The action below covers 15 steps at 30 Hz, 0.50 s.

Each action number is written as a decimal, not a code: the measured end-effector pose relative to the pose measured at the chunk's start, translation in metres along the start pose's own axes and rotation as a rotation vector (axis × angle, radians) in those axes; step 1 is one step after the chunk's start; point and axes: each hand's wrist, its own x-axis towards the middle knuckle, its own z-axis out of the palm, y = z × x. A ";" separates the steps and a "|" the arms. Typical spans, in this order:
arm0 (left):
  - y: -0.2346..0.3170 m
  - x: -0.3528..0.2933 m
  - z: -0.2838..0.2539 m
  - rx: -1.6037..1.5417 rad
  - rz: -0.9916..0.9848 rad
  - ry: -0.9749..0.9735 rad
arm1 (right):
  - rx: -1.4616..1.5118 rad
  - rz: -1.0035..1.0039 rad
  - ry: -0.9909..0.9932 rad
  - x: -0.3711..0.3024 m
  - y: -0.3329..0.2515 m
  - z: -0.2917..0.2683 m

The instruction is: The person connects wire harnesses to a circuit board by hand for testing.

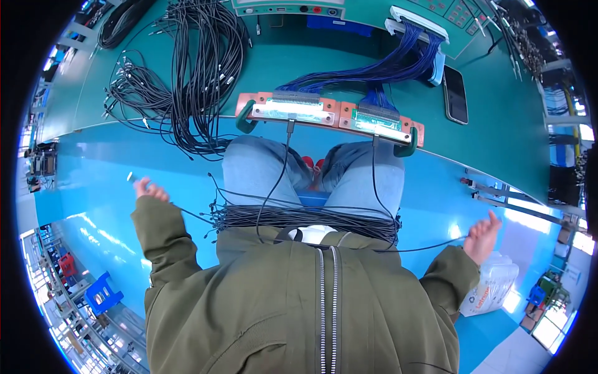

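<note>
Out to the left, my left hand [152,189] is closed round a thin black cable, whose light-coloured connector [131,177] sticks out past the fingers. My right hand [483,238] is held out on the other side, fingers curled round a black cable [430,248] that runs back towards my lap. Whether both hands hold the same cable I cannot tell. Across my thighs lies a bundle of black cables [305,216]. Two more cables are plugged into the left test board [293,111] and the right test board [378,124] at the table's front edge.
On the green table [498,149] lie a heap of black cables [208,68] at left and a phone [456,93] at right. Dark blue wiring [349,75] joins the boards to a white connector block [418,25]. A plastic bag [495,283] sits beside my right arm.
</note>
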 end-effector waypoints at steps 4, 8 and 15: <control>-0.061 -0.078 0.127 0.498 -0.094 -0.281 | -0.234 0.103 -0.694 -0.047 0.038 0.099; -0.126 -0.114 0.177 0.378 -0.020 -0.708 | -0.012 0.426 -0.843 -0.084 0.080 0.185; -0.155 -0.118 0.212 0.549 0.365 -0.757 | 0.026 0.456 -0.713 -0.107 0.107 0.182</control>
